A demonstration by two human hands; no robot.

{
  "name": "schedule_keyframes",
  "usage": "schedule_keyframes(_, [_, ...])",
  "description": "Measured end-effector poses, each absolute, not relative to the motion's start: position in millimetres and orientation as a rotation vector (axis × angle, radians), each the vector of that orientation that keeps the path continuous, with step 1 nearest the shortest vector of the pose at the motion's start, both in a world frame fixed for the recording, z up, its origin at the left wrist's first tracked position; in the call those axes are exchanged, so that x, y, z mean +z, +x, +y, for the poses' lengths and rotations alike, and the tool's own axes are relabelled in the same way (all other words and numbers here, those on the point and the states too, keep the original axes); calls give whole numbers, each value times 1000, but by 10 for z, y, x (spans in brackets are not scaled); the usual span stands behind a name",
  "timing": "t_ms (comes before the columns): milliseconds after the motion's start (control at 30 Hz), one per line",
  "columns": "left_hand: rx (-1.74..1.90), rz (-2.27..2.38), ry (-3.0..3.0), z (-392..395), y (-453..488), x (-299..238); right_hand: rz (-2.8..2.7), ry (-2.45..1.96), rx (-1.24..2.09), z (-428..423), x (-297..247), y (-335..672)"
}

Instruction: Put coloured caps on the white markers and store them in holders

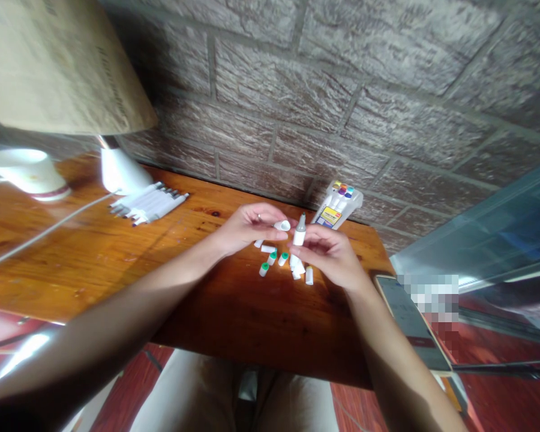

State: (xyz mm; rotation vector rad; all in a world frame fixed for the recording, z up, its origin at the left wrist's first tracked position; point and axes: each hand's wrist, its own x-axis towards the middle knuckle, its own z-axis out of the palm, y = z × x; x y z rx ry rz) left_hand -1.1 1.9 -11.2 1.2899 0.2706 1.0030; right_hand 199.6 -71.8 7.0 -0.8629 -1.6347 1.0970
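Note:
Between thumb and fingers my left hand [256, 227] pinches a white marker cap [282, 225], its hollow end turned toward the right. My right hand [330, 249] grips an uncapped marker [299, 233] upright, with a grey collar and a dark tip pointing up. The cap and the tip are close but apart. Under my hands, several loose caps lie on the wood, some with green ends [264, 269], others plain white [268, 248]. One white cap [309, 276] stands near my right wrist. A few white pieces just below the marker overlap and are hard to tell apart.
A clear marker case [337, 204] with several coloured-end markers stands by the brick wall. Several white markers [150, 203] lie in a row at left, near a lamp [121, 171], its cable and a white mug [29, 174]. A tablet-like device [409, 318] sits beyond the table's right edge.

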Motion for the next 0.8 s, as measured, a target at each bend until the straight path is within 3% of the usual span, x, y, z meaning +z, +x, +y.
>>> schedule_keyframes(433, [1078, 331, 1081, 13, 25, -40, -1550, -924, 1127, -740, 147, 1951])
schedule_keyframes(800, [939, 371, 1015, -20, -14, -5, -1449, -974, 1169, -714, 141, 2028])
